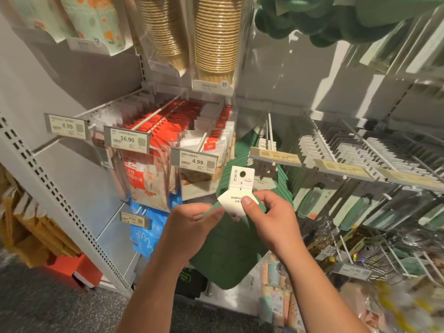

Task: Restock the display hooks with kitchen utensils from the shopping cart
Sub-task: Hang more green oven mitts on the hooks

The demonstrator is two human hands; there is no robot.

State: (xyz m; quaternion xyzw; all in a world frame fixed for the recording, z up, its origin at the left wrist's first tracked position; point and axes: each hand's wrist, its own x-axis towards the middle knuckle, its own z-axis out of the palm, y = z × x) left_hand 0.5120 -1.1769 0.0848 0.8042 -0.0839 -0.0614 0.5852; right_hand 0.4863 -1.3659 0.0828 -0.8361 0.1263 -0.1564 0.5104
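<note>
A dark green mat [225, 248] with a white card header [240, 186] hangs between my hands in front of the shelving. My left hand [192, 222] pinches the mat's green edge at the left of the card. My right hand [269, 212] pinches the card, thumb pressed on its front. The card's round hanging hole is free, just below the display hook [270, 131] with the yellowish price tag [275, 156]. Several more green mats [242, 150] with the same card hang on that hook behind. The shopping cart is out of view.
To the left, hooks hold red-and-white packets [168, 126] with price tags 8.99, 16.90 and 4.99. Blue glove packs [149, 234] hang lower. Stacked paper cups [213, 39] stand above. Right-hand hooks carry grey-carded utensils [348, 150]. Perforated shelf upright [55, 195] runs at left.
</note>
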